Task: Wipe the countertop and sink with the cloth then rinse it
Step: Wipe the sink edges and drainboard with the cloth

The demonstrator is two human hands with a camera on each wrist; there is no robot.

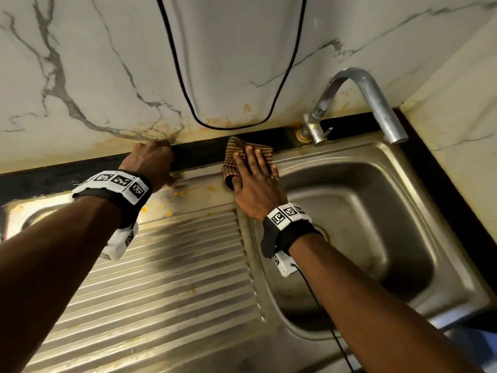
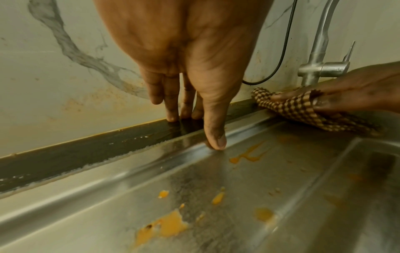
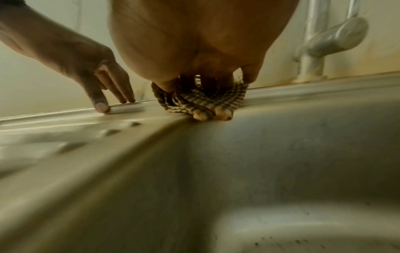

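Note:
A brown-and-cream checked cloth [image 1: 239, 149] [image 2: 298, 109] [image 3: 201, 99] lies on the back rim of the steel sink [image 1: 376, 157], over the black countertop strip [image 1: 199, 154] [image 2: 86, 154], just left of the tap base. My right hand [image 1: 255, 170] [image 2: 346, 92] [image 3: 205, 68] presses flat on the cloth with straight fingers. To its left, my left hand [image 1: 154, 161] [image 2: 194, 119] [image 3: 103, 85] holds nothing. Its fingertips [image 2: 173, 118] rest on the black strip and its thumb touches the sink rim.
Orange stains [image 2: 168, 224] [image 1: 180, 193] spot the ribbed drainboard [image 1: 174, 265] and the marble wall's foot. The curved steel tap [image 1: 371, 98] stands at the back right over the basin. A white appliance [image 1: 231, 49] with a black cable [image 1: 177, 63] hangs on the wall.

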